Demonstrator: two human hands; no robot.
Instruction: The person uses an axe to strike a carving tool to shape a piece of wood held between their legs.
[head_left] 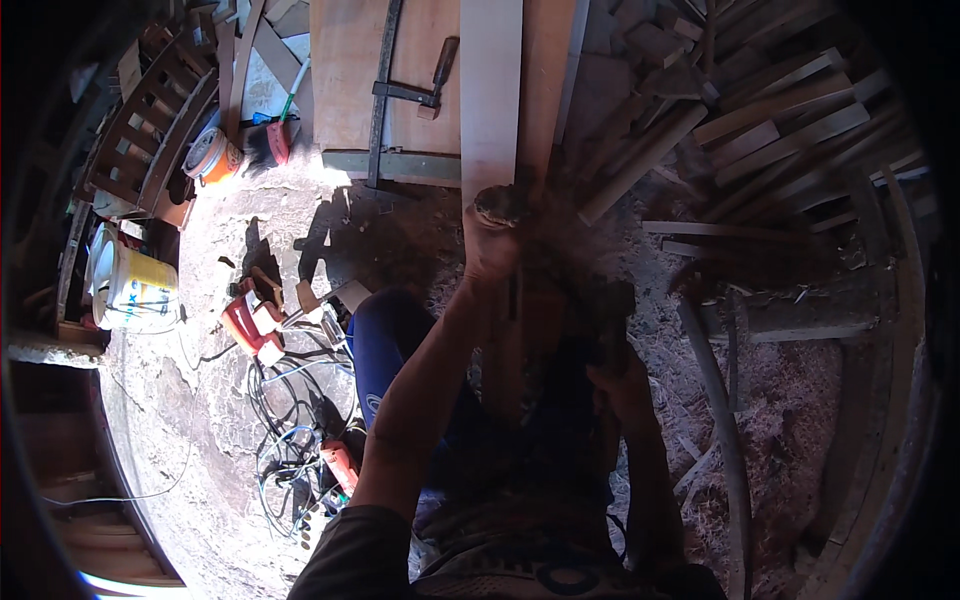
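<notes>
My left hand (490,248) reaches forward to the near end of a long pale board (490,100). Its fingers are closed at a dark rounded thing (502,205), whose kind the shadow hides. Low on the right, my right hand (622,388) is closed around a dark tool (612,310) with a blocky upper end. Deep shade keeps its exact kind from showing. Between my legs, under the left forearm, stands a brown wooden piece (503,370). A bar clamp (383,100) with a dark handle lies across the wide wooden panel (345,70) left of the board.
On the floor at left lie a red power tool (255,322), tangled cords (285,400) and another red tool (340,466). A white bucket (140,285) and an orange bucket (212,157) stand farther left. Stacked timber (780,130) fills the far right; a curved wooden piece (715,400) lies nearer.
</notes>
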